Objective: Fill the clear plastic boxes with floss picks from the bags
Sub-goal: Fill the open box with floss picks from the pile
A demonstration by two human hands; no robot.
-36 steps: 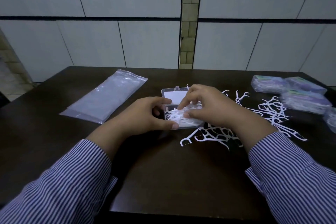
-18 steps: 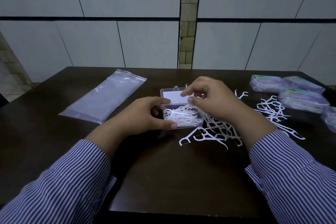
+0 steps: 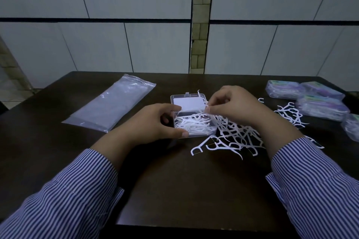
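On the dark table [image 3: 174, 190], one flat clear plastic bag [image 3: 110, 105] lies at the far left, well apart from the work, its contents not discernible. At the far right edge sit four closed plastic boxes [image 3: 320, 106], clustered and touching, each already packed with picks and showing green and purple labels; the fourth is cut off by the frame. One open clear box [image 3: 194, 122] stands at the middle, its lid [image 3: 187, 102] folded back flat and bearing a white card, its tray roughly full of white floss picks. Just beside its right side sprawls one loose heap of floss picks [image 3: 237, 137], too tangled to count, with a smaller scatter [image 3: 289, 113] farther right near the packed boxes. Two hands in striped sleeves work here. The left hand [image 3: 153, 122] grips the box's left end, thumb along the near edge and fingers curled over the far side. The right hand [image 3: 233, 108] hovers over the box's right edge, thumb and forefinger pinching a few picks [image 3: 204, 104] above the tray.
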